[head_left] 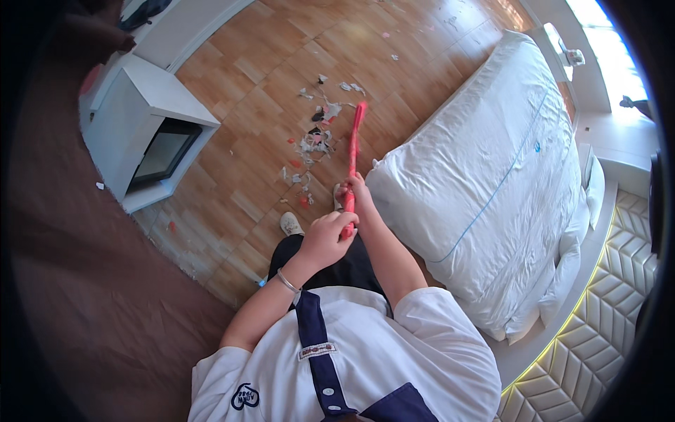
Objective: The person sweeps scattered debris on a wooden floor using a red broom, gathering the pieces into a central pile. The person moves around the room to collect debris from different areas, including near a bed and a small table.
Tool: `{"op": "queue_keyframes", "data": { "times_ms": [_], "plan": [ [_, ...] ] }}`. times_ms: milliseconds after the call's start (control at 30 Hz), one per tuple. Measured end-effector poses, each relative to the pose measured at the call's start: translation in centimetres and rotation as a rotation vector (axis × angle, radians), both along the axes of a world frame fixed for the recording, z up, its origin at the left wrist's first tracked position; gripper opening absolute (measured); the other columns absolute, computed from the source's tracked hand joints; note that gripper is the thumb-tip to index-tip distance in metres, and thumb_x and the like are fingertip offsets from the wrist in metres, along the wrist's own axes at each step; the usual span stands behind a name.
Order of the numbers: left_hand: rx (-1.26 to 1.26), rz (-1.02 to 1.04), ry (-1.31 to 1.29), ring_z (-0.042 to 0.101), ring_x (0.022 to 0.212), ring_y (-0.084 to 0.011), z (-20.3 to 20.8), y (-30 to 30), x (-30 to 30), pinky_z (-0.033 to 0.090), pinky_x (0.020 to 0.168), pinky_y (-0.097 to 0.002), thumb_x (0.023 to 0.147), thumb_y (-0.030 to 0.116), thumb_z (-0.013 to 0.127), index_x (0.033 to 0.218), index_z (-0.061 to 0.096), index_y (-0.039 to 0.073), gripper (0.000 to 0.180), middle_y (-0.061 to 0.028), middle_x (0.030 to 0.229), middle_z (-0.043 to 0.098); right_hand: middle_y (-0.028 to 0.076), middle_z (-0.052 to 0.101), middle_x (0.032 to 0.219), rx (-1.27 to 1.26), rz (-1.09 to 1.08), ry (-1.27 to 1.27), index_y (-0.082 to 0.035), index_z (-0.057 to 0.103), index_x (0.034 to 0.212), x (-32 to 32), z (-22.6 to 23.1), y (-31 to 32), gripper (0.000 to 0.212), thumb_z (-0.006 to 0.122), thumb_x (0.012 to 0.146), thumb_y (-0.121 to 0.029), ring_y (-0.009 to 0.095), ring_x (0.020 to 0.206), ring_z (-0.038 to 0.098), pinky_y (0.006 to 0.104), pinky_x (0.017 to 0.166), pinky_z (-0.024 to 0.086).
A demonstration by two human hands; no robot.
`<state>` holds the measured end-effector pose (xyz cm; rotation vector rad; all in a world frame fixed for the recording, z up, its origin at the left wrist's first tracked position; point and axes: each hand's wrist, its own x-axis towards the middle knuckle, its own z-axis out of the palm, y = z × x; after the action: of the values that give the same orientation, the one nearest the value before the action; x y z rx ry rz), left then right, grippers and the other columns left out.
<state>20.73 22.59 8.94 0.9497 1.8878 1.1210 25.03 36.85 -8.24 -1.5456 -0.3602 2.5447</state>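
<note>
Both of my hands are closed around a long red pole [354, 144], one above the other. My left hand [328, 238], with a silver bangle on its wrist, grips the near end. Farther along, my right hand [357, 194] is wrapped round the shaft. The pole points away from me, and its far end is over the floor just right of a scattered pile of scraps [316, 141]. These scraps are white, black and orange-red pieces that look like torn paper or plastic. What kind of tool the pole belongs to cannot be made out.
A bed with a wrinkled white sheet [485, 162] stands on the right. At the left is a white cabinet [133, 98] with an open-fronted dark compartment, beside a brown cloth surface [91, 281]. More bits lie on the wood-look floor [246, 77]. My shoe [290, 224] is near the pile.
</note>
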Motion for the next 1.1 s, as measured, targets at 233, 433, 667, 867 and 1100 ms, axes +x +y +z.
{"op": "queue_keyframes", "data": {
  "times_ms": [233,433,667,867,1100],
  "plan": [
    [0.060,0.450,-0.400,0.055,0.066,-0.0117,-5.3,5.1,4.3,0.047,0.062,-0.0257,0.084,0.010,0.058,0.125,0.041,0.005,0.044,-0.0056,0.083,0.057,0.003,0.044,0.060,0.090,0.389,0.023,-0.026,0.027,0.134,3.2,7.3,5.9,0.061,0.045,0.080,-0.003,0.012,0.041,0.042,0.0243,0.038,0.037],
    [0.018,0.742,-1.001,0.056,0.059,-0.0106,-9.0,8.0,6.0,0.045,0.053,-0.0243,0.092,0.033,0.051,0.103,0.053,0.004,0.031,-0.0044,0.079,0.059,0.003,0.051,0.063,-0.063,0.956,0.003,-0.025,0.026,0.141,5.4,12.7,6.5,0.055,0.044,0.090,-0.016,0.013,0.042,0.047,0.0257,0.039,0.041],
    [-0.024,1.634,-1.150,0.050,0.050,-0.0115,-15.3,2.5,7.7,0.040,0.044,-0.0245,0.085,0.025,0.054,0.073,0.048,0.010,0.020,-0.0013,0.063,0.050,0.014,0.054,0.121,-0.070,1.296,0.453,-0.009,0.033,0.138,5.5,14.8,6.1,0.065,0.025,0.094,-0.056,0.019,0.098,0.058,0.0313,0.088,0.044],
    [0.094,1.399,-1.486,0.056,0.069,-0.0149,-20.1,0.9,9.4,0.046,0.065,-0.0309,0.086,0.024,0.048,0.079,0.053,0.010,0.017,-0.0033,0.074,0.057,0.012,0.058,0.118,0.091,1.263,0.354,-0.006,0.048,0.127,3.9,10.7,4.5,0.063,0.023,0.094,-0.053,0.019,0.098,0.059,0.0307,0.087,0.044],
    [0.461,1.160,-1.697,0.053,0.066,-0.0161,-19.7,7.0,6.8,0.045,0.064,-0.0304,0.080,0.015,0.053,0.078,0.054,0.009,0.006,-0.0042,0.069,0.054,0.007,0.065,0.095,0.637,1.159,0.460,-0.001,0.060,0.104,2.8,13.5,6.6,0.039,0.046,0.093,-0.036,0.015,0.083,0.061,0.0261,0.072,0.046]
  ]
}}
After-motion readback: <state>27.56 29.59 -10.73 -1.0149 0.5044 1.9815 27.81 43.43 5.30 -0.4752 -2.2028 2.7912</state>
